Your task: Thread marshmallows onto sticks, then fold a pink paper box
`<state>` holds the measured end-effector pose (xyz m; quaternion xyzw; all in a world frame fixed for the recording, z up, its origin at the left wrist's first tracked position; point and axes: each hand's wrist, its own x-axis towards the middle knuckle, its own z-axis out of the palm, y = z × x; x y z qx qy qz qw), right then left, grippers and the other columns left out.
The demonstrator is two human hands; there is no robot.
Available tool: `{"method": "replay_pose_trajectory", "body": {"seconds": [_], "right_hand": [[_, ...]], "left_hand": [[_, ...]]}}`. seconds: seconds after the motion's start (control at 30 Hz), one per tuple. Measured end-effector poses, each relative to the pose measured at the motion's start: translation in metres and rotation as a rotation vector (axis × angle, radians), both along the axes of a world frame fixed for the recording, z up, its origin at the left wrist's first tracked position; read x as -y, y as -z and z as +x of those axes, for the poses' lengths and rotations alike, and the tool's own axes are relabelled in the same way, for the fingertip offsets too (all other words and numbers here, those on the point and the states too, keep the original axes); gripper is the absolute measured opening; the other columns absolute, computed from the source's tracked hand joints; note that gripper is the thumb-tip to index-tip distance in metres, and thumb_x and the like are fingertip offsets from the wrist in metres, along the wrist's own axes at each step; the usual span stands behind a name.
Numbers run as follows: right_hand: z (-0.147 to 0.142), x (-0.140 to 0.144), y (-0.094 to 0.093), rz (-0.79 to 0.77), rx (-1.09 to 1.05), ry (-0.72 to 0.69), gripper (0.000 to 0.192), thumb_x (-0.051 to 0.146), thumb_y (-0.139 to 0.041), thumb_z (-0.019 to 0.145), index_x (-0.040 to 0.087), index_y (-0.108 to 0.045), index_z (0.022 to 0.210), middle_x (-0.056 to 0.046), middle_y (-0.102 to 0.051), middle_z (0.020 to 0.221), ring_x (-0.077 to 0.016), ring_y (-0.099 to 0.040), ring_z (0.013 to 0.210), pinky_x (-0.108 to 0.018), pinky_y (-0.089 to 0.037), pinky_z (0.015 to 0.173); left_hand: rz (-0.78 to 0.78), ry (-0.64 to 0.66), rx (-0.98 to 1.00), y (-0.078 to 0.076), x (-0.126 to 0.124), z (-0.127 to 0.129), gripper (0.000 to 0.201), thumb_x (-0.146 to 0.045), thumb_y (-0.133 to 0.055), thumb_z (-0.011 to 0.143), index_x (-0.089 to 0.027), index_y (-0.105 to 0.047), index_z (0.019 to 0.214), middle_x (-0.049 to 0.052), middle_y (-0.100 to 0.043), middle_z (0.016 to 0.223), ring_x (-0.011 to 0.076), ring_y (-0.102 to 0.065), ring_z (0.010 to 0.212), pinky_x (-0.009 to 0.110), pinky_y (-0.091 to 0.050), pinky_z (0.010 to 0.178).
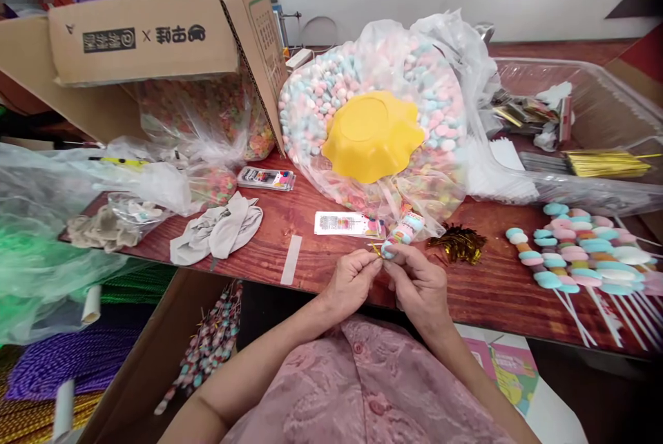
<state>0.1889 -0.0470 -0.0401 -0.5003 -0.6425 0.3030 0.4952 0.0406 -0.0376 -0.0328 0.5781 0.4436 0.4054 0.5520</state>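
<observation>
A small clear wrapper of pastel marshmallow candies (405,230) is tilted over the table's front edge, its lower end between my hands. My left hand (355,283) is pinched at that end, on a thin gold twist tie (378,251). My right hand (420,286) is closed just beside it, thumb and finger on the gathered bottom of the candy wrapper. The fingertips of both hands nearly meet. A bundle of gold twist ties (458,244) lies right of my right hand. Behind my hands is a stack of printed bags (348,224).
Marshmallow skewers (588,251) with white sticks lie at the right. A yellow scalloped bowl (373,133) sits upside down on a big bag of candies (305,102). A clear plastic bin (559,188) stands behind right, a cardboard box (150,36) behind left. Grey cloth (220,230) lies left.
</observation>
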Motion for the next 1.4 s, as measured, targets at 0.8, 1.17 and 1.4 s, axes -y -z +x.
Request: {"method": "replay_pose_trajectory", "body": {"seconds": [0.8, 1.17, 1.4], "right_hand": [[0.007, 0.015, -0.001, -0.585, -0.757, -0.213, 0.031, 0.039, -0.079, 0.069, 0.017, -0.056, 0.070, 0.006, -0.048, 0.050, -0.0060, -0.037, 0.038, -0.022, -0.033, 0.039], [0.052, 0.009, -0.032, 0.433, 0.494, -0.597, 0.020, 0.022, -0.045, 0.095, 0.019, -0.065, 0.090, -0.003, -0.062, 0.070, -0.0138, -0.054, 0.060, -0.027, -0.043, 0.056], [0.050, 0.002, -0.060, 0.678, 0.569, -0.757, 0.036, 0.014, -0.036, 0.096, 0.022, -0.059, 0.124, -0.004, -0.067, 0.079, -0.0166, -0.060, 0.070, -0.032, -0.049, 0.065]], "left_hand": [[-0.196, 0.135, 0.188, -0.023, 0.001, 0.000, 0.033, -0.040, -0.060, 0.079, -0.015, -0.056, 0.057, -0.003, -0.046, 0.054, 0.0067, -0.036, 0.049, 0.023, -0.027, 0.049], [-0.549, 0.604, 0.232, -0.033, -0.008, -0.018, 0.028, -0.040, -0.077, 0.063, -0.013, -0.070, 0.060, -0.001, -0.053, 0.047, 0.0055, -0.038, 0.041, 0.021, -0.020, 0.040], [-0.637, 0.833, 0.211, -0.045, -0.023, -0.018, 0.021, -0.035, -0.082, 0.057, -0.017, -0.071, 0.055, 0.001, -0.056, 0.047, 0.0072, -0.036, 0.038, 0.021, -0.016, 0.036]]}}
